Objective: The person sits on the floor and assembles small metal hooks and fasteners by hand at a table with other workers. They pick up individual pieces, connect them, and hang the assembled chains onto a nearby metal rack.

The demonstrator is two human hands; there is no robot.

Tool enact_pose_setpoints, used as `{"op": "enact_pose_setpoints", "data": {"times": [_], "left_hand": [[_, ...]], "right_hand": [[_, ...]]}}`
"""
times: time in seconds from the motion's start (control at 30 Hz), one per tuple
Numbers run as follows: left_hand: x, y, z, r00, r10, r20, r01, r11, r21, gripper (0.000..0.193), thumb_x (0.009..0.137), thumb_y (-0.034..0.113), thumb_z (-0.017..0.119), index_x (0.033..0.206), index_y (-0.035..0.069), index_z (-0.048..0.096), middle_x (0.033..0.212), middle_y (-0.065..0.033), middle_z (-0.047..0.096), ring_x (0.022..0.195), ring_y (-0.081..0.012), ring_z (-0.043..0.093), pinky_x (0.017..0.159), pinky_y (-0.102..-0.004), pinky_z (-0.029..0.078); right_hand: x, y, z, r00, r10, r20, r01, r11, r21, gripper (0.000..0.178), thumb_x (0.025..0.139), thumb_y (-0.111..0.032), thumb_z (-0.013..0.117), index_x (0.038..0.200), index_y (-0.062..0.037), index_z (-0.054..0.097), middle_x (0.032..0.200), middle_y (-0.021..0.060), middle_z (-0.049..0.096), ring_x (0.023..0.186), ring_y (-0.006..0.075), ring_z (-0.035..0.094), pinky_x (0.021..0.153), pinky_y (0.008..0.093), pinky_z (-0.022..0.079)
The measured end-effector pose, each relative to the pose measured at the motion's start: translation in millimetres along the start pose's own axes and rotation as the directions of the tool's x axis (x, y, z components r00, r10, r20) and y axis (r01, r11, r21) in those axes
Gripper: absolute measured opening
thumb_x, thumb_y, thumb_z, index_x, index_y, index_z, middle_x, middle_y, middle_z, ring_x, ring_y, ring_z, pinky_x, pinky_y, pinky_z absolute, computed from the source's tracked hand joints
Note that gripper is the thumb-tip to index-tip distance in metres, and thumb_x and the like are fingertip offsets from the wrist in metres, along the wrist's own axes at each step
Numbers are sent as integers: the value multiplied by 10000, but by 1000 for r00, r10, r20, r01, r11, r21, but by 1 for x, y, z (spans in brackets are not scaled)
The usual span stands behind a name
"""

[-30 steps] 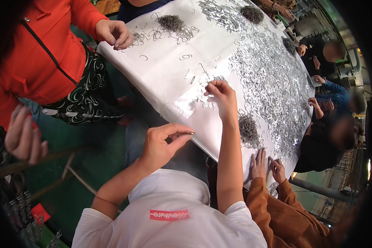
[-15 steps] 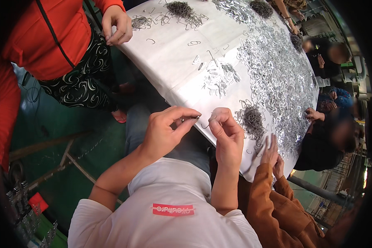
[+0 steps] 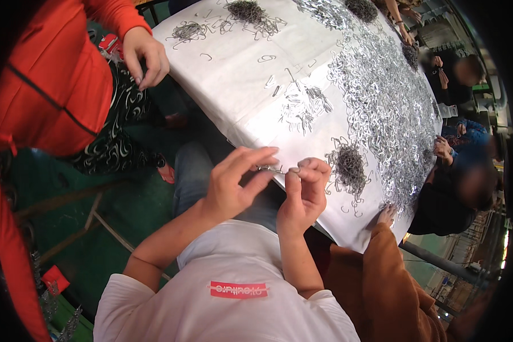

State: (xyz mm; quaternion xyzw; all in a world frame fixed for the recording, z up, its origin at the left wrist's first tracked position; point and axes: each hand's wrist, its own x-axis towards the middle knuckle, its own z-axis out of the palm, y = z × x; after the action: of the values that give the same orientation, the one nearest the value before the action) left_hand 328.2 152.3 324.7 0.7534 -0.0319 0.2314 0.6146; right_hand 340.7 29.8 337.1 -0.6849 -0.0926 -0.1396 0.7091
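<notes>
Above the table's near edge my two hands meet, fingertips almost touching. My left hand (image 3: 225, 182) is closed around a small silver metal piece (image 3: 262, 168), mostly hidden by its fingers. Thumb and fingers of my right hand (image 3: 302, 196) pinch a thin wire hook (image 3: 281, 171), whose end reaches to the piece in my left hand. Whether the two are joined is too small to tell. Just right of my right hand lies a pile of dark wire hooks (image 3: 349, 163). Beyond my hands is a loose heap of shiny narrow metal pieces (image 3: 303, 108).
Bright metal hooks (image 3: 381, 108) cover much of the white tabletop (image 3: 228, 74). More dark hook piles (image 3: 246, 11) lie farther off. A person in red (image 3: 62, 85) stands at left; a brown-sleeved arm (image 3: 390, 273) reaches in at right. Other people are along the far right side.
My right hand has come left and the wire hook now reaches my left hand's piece. The person in red has shifted left, and the brown-sleeved person's hand has moved farther toward the bright hooks.
</notes>
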Motion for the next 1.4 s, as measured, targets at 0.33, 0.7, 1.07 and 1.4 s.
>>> {"op": "enact_pose_setpoints", "data": {"times": [0.33, 0.7, 1.07, 1.4], "left_hand": [[68, -113, 63, 968, 110, 226, -179, 933, 311, 156, 751, 92, 687, 905, 67, 688, 850, -79, 626, 835, -262, 568, 743, -360, 468], [82, -121, 86, 907, -11, 421, -199, 870, 451, 89, 724, 106, 691, 778, 61, 637, 771, -66, 616, 827, -260, 563, 727, -373, 462], [87, -110, 66, 887, -348, 304, 296, 933, 205, 148, 725, 37, 665, 870, 35, 632, 776, -104, 627, 760, -268, 594, 715, -379, 476], [82, -127, 57, 961, -119, 250, 26, 939, 344, 145, 733, 46, 660, 877, 50, 674, 834, -90, 619, 705, -201, 610, 650, -304, 481]], "right_hand": [[-4, 5, -19, 999, 4, -34, -6, 999, -47, 123, 757, 27, 685, 840, -31, 615, 971, 61, 432, 851, 159, 458, 772, 278, 402], [0, 11, -30, 999, 26, -40, -30, 995, -94, 123, 752, 1, 704, 839, -28, 621, 939, 62, 458, 834, 157, 477, 756, 273, 408], [6, 19, -29, 1000, 18, -25, -22, 989, -148, 95, 762, -13, 691, 831, -31, 628, 912, 62, 474, 831, 163, 484, 745, 262, 398], [8, 28, -23, 1000, 20, -13, -21, 985, -169, 75, 762, -18, 686, 812, -29, 630, 891, 63, 496, 832, 169, 496, 749, 267, 398]]}}
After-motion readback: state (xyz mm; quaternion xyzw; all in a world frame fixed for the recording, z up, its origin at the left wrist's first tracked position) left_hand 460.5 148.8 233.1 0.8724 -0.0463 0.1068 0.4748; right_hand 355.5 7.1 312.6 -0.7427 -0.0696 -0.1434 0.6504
